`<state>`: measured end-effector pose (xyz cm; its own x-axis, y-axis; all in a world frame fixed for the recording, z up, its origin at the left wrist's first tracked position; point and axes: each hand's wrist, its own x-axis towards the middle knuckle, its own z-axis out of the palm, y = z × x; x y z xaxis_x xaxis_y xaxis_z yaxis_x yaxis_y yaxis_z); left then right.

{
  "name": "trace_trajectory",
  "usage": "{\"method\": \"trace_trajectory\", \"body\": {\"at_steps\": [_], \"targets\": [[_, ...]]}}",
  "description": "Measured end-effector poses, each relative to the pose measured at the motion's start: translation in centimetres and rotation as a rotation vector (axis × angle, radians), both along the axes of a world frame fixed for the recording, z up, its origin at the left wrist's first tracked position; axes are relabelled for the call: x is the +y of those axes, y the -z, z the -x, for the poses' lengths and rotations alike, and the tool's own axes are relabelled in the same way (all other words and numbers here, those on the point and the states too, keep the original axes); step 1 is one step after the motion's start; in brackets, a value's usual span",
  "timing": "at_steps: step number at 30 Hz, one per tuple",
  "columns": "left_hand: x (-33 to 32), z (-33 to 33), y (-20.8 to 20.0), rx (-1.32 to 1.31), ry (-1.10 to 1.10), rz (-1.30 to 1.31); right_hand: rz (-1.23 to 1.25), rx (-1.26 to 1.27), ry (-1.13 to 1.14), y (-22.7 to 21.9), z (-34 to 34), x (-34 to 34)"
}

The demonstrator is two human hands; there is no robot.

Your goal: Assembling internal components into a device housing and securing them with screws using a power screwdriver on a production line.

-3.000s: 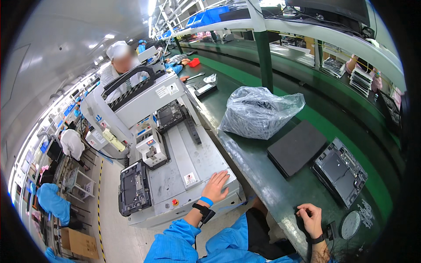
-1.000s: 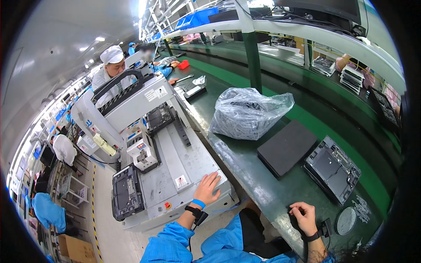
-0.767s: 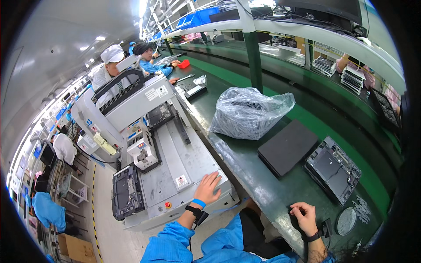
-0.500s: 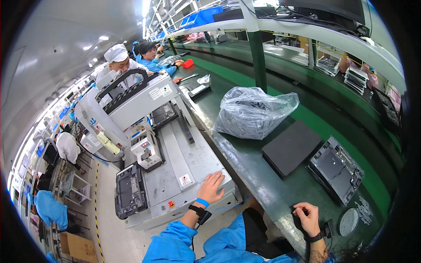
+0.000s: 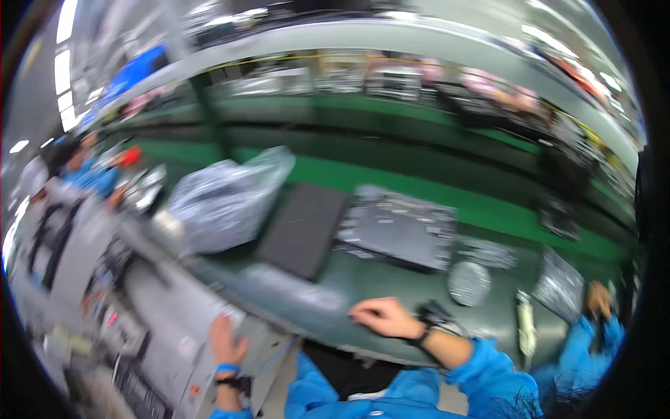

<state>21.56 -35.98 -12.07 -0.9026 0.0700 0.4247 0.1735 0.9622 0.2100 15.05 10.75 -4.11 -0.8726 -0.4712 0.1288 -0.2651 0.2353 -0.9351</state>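
My left hand [image 5: 227,341], with a dark band and a blue strap at its wrist, lies flat on the corner of the pale grey machine [image 5: 164,300]. Its fingers are stretched out and hold nothing. Over the near edge of the green bench [image 5: 328,328], my right hand [image 5: 384,318] rests with curled fingers; motion blurs them, and no object shows in them. Beyond it are a dark flat block [image 5: 303,230] and an opened laptop chassis [image 5: 401,227]. A round clear dish of small parts [image 5: 469,283] sits to its right.
A clear plastic bag [image 5: 227,199] stands left of the block. An electric screwdriver [image 5: 525,325] and a clear bag of parts [image 5: 560,283] lie on the right, near another person's hand [image 5: 599,300]. A shelf [image 5: 391,35] spans the back. A person in blue [image 5: 91,174] works at far left.
My view has swung to the right, so the machine and bench sit further left. The screwdriver and a person's hand at right have come into view. My hands keep their places.
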Motion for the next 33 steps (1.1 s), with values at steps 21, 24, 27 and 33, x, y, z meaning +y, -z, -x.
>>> {"method": "trace_trajectory", "body": {"at_steps": [21, 24, 27, 33], "targets": [[1.4, 1.2, -3.1, -0.052, 0.011, 0.087, 0.054, -0.048, 1.053, -16.2, 0.9, 35.2], [-6.6, 9.2, 3.8, 0.789, 0.889, 0.188, -0.443, -0.047, 1.493, -10.1, -1.9, 52.0], [-6.0, 6.3, 3.9, 0.553, 0.646, 0.147, -0.736, -0.124, 1.736, -6.7, -4.6, 60.4], [-2.4, -0.2, -1.5, -0.103, -0.105, -0.003, -0.968, -0.365, 1.681, -2.8, -3.0, 65.2]]}}
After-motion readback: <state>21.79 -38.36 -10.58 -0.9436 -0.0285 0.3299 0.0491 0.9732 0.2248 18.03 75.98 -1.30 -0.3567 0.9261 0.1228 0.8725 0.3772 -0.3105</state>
